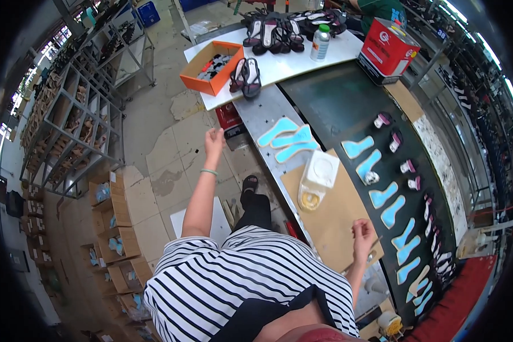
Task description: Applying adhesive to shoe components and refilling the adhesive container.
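Observation:
My left hand (214, 140) is raised over the floor, left of the workbench, its fingers curled together with nothing visible in them. My right hand (363, 232) hovers above the near part of a brown board (333, 228), fingers bent inward; whether they hold anything is hidden. On that board stands a white square container (324, 169) beside a clear cup with a yellowish ring (309, 199). Light-blue insoles (293, 137) lie overlapped on the bench just beyond. More blue insoles (388, 212) line the dark belt (325, 97), alongside dark sandal straps (407, 166).
A white tabletop (279, 67) at the far end bears an orange box (212, 67), black sandals (245, 78), a green-capped bottle (320, 43) and a red can (386, 48). Metal racks (74, 114) and cardboard boxes (117, 219) stand to the left. Another person (382, 11) is at the far right.

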`<state>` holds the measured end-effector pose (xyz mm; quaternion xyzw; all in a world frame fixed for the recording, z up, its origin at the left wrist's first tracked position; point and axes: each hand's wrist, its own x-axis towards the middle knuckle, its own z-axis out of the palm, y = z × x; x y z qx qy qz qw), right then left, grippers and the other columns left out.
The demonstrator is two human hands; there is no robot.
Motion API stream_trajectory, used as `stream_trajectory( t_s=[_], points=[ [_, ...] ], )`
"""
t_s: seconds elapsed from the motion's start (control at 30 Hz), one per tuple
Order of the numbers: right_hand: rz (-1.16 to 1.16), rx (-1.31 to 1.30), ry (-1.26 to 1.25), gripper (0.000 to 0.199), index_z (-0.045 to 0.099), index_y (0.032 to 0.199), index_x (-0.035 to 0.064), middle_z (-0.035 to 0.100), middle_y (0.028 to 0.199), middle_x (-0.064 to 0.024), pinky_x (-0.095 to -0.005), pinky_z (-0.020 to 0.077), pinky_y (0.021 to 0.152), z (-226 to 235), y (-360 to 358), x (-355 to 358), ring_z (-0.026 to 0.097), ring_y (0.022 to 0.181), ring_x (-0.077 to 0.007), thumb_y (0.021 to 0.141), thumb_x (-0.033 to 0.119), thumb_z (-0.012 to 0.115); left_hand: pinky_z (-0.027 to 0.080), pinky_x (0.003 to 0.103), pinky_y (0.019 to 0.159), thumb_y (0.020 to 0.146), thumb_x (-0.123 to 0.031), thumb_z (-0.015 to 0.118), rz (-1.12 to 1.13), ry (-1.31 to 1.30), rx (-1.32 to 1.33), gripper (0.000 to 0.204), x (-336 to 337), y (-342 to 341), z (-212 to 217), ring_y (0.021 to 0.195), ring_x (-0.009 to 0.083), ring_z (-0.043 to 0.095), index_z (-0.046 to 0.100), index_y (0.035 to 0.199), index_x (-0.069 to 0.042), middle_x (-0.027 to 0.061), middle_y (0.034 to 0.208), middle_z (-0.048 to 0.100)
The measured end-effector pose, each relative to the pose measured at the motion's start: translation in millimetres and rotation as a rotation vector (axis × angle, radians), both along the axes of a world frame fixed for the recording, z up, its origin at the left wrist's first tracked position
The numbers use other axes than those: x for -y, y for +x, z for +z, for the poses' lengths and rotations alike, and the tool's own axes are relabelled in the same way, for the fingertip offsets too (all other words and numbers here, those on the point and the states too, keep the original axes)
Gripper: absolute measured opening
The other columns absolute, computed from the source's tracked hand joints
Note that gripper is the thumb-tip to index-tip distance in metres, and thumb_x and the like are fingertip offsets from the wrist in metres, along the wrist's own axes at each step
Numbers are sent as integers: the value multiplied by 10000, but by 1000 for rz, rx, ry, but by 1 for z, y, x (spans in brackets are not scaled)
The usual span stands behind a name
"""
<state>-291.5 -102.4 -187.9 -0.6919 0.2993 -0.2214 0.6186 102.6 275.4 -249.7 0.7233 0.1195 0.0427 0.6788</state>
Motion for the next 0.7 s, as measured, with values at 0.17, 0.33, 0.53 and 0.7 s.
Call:
stream_trajectory(
  t_s=[0.17,0.33,0.53,0.7],
  points=[
    [202,146,-268,67,611,856,-8,599,769,-23,-233,427,664,108,175,-71,540,727,-87,848,47,648,538,351,685,845,-373,671,37,-133,51,791,-65,148,11,894,277,612,236,1392,-3,206,1204,505],
    [655,38,-270,217,653,978,16,681,844,-68,-271,477,657,84,421,-144,612,749,-142,864,201,651,551,413,700,778,-447,722,49,-219,-66,1057,-110,273,14,885,378,608,25,1447,-20,301,1343,352],
    [566,-280,-366,581,561,1172,-9,665,894,-157,-377,509,736,-26,665,-178,645,817,-279,761,365,731,587,471,582,747,-457,731,-37,-290,-439,1184,-103,333,25,820,403,622,-166,1436,-108,246,1373,308],
    [450,-600,-603,534,466,1222,1,651,1017,-192,-460,481,841,-41,729,-209,632,956,-366,804,282,642,596,568,632,809,-66,564,-170,-456,-332,703,-127,361,-10,801,375,620,119,1353,-76,216,1074,455]
  ],
)
